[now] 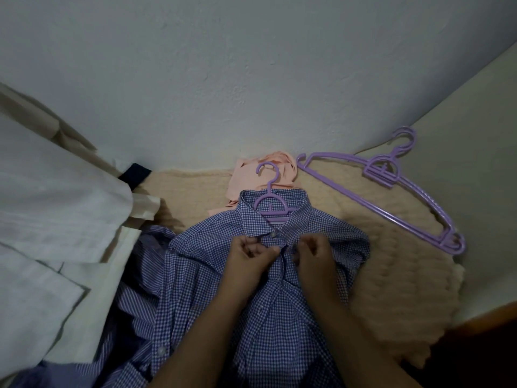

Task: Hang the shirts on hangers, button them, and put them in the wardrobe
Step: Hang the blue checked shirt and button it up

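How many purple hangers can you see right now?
3. One hanger sits inside the checked shirt collar; two spare hangers lie stacked on the blanket at right, their two hooks showing. Others may be hidden under the clothes.

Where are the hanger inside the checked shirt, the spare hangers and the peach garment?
hanger in checked shirt [270,207]: head view, on its purple neck plate inside the collar.
spare hangers [381,172]: head view, on the neck plate of the stack.
peach garment [242,179]: head view, on its left fold.
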The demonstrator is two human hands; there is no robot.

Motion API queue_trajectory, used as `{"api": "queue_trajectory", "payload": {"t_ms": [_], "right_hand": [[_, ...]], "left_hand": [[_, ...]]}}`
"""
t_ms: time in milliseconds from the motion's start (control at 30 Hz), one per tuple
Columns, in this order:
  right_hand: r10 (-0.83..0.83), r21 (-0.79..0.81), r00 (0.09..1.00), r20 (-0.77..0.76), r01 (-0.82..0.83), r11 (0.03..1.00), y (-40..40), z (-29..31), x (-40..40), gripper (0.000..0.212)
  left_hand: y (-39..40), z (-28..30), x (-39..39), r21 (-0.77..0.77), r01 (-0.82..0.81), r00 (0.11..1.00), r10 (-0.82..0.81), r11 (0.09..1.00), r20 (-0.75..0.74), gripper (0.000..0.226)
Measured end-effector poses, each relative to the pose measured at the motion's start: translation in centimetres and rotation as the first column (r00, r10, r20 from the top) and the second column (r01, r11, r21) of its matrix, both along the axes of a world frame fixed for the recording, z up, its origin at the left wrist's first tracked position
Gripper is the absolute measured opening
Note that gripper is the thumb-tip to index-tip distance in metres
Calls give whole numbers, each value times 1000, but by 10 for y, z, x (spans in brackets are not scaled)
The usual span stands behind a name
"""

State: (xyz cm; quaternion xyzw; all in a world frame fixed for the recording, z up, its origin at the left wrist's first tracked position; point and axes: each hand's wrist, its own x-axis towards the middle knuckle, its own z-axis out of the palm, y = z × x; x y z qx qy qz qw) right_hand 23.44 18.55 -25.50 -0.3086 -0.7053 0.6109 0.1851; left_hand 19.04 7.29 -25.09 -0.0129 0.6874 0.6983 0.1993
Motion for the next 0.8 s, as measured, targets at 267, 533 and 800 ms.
{"api": "queue_trajectory", "payload": {"t_ms": [267,533,800], "right_hand": [[8,-289,995,103,22,957,-20,-4,37,12],[127,-247,978,166,-83,965,-23,3,34,8],[316,82,920,232,-343,936,-24,-9,19,31]], "left_hand": [[-3,-15,22,-76,-170,985,168,983,-38,31],[-22,-7,22,75,-258,965,253,963,74,24],[-29,-14,26,-49,-61,992,66,997,110,39]]}}
